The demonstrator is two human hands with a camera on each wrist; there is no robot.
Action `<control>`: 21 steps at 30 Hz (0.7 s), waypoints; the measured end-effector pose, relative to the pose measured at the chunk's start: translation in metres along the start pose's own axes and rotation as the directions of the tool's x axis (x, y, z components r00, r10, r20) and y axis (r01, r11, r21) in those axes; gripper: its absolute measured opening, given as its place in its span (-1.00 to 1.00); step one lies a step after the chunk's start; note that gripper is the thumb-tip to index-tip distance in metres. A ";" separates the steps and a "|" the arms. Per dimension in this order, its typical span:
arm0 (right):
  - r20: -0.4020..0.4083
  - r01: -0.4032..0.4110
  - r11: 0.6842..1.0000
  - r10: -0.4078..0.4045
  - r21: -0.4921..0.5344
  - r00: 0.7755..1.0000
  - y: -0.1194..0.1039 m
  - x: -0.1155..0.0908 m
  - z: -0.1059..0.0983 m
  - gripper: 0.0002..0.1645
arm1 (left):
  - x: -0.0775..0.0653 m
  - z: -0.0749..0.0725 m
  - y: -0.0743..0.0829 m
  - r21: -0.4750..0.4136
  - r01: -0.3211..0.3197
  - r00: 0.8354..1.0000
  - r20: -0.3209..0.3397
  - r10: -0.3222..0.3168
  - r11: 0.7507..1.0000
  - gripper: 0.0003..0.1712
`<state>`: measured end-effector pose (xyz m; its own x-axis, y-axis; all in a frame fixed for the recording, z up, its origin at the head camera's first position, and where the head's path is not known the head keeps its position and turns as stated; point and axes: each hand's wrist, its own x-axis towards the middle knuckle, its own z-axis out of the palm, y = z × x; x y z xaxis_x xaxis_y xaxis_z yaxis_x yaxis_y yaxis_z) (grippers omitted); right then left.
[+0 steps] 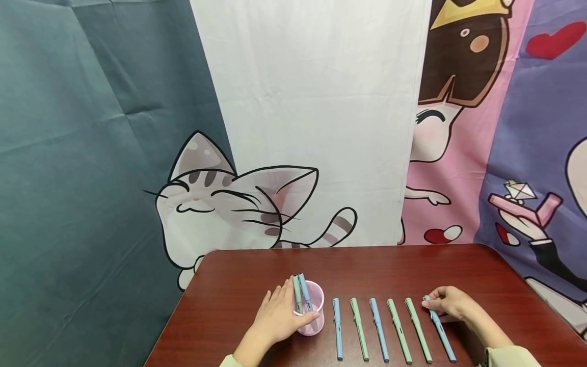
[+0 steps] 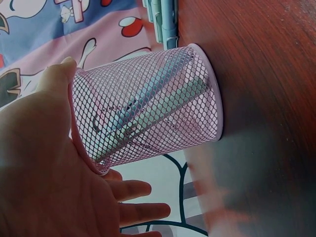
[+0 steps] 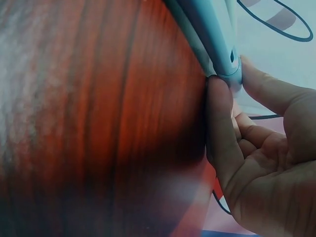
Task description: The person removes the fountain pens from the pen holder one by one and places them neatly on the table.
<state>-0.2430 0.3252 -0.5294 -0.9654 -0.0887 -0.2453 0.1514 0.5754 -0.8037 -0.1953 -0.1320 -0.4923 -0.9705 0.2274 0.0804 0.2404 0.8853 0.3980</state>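
A pink mesh pen holder (image 1: 315, 326) stands upright on the table with a green pen (image 1: 297, 294) and a blue pen (image 1: 304, 291) leaning inside. My left hand (image 1: 281, 315) rests against its rim, fingers straight and spread, thumb along the near side; in the left wrist view the palm lies by the rim of the mesh holder (image 2: 148, 106). At the right end of a row of pens, my right hand (image 1: 451, 304) pinches the top of a blue pen (image 1: 442, 331) between thumb and index finger. The right wrist view shows that blue pen's end (image 3: 217, 44) between the fingertips.
Left of the held pen, several blue and green pens lie side by side, from a blue pen (image 1: 337, 329) beside the holder to a green pen (image 1: 418, 330). The brown wooden table (image 1: 367, 267) ends at a cartoon-printed curtain (image 1: 316, 102) behind.
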 end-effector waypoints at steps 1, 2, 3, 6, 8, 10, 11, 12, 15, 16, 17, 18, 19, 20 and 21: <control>-0.003 -0.009 1.000 0.009 0.004 1.000 0.000 0.000 0.000 -0.69 | 0.000 0.000 0.000 0.001 0.000 1.000 -0.001 0.000 1.000 0.35; -0.001 -0.017 1.000 0.017 0.012 1.000 0.000 0.000 0.000 -0.69 | 0.000 0.000 0.000 0.001 0.000 1.000 -0.001 0.000 1.000 0.35; 0.000 -0.024 1.000 0.024 0.019 1.000 -0.001 0.000 0.000 -0.70 | 0.000 0.000 0.000 0.003 -0.001 1.000 -0.002 0.001 1.000 0.35; 0.003 -0.046 0.998 0.046 0.043 0.999 -0.001 0.001 0.000 -0.71 | 0.000 0.000 0.000 0.005 0.000 1.000 -0.003 0.000 1.000 0.35; 0.004 -0.053 0.997 0.053 0.053 0.999 -0.002 0.001 0.001 -0.71 | 0.000 0.000 0.000 0.007 0.001 1.000 -0.004 -0.001 1.000 0.35; 0.002 -0.055 0.997 0.055 0.055 0.999 -0.003 0.001 0.001 -0.72 | 0.000 0.000 0.000 0.007 0.001 1.000 -0.004 -0.001 1.000 0.35; 0.000 -0.055 0.997 0.055 0.057 0.998 -0.003 0.001 0.001 -0.72 | 0.000 0.000 0.000 0.007 0.002 1.000 -0.004 -0.002 1.000 0.35; -0.002 -0.054 0.997 0.054 0.055 0.999 -0.003 0.001 0.002 -0.72 | 0.000 0.000 0.000 0.006 0.002 1.000 -0.004 -0.002 1.000 0.35; -0.004 -0.052 0.997 0.052 0.052 0.999 -0.003 0.001 0.002 -0.70 | 0.000 -0.001 0.000 0.001 0.003 1.000 -0.002 -0.003 1.000 0.35; -0.005 -0.052 0.997 0.053 0.054 0.999 -0.003 0.001 0.002 -0.69 | 0.000 -0.001 0.000 -0.001 0.002 1.000 -0.002 -0.002 1.000 0.35; -0.003 -0.051 0.997 0.051 0.055 0.999 -0.003 0.001 0.002 -0.68 | 0.000 -0.001 0.000 -0.002 0.002 1.000 -0.002 -0.002 1.000 0.35; -0.001 -0.050 0.997 0.050 0.056 0.999 -0.002 0.000 0.002 -0.68 | 0.000 -0.001 0.000 -0.004 0.002 1.000 -0.001 -0.002 1.000 0.34; 0.002 -0.049 0.997 0.049 0.057 0.999 -0.002 0.000 0.002 -0.67 | 0.000 -0.001 0.000 -0.006 0.002 1.000 -0.001 -0.002 1.000 0.34; 0.004 -0.049 0.997 0.048 0.059 0.999 -0.002 0.000 0.002 -0.67 | 0.000 -0.001 0.000 -0.008 0.002 1.000 -0.001 -0.002 1.000 0.34; 0.006 -0.049 0.997 0.049 0.061 0.999 -0.002 0.000 0.002 -0.67 | 0.000 -0.001 0.000 -0.008 0.002 1.000 -0.001 -0.002 1.000 0.34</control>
<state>-0.2426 0.3222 -0.5291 -0.9555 -0.0652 -0.2878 0.2116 0.5282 -0.8223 -0.1952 -0.1322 -0.4917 -0.9710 0.2253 0.0800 0.2382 0.8825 0.4055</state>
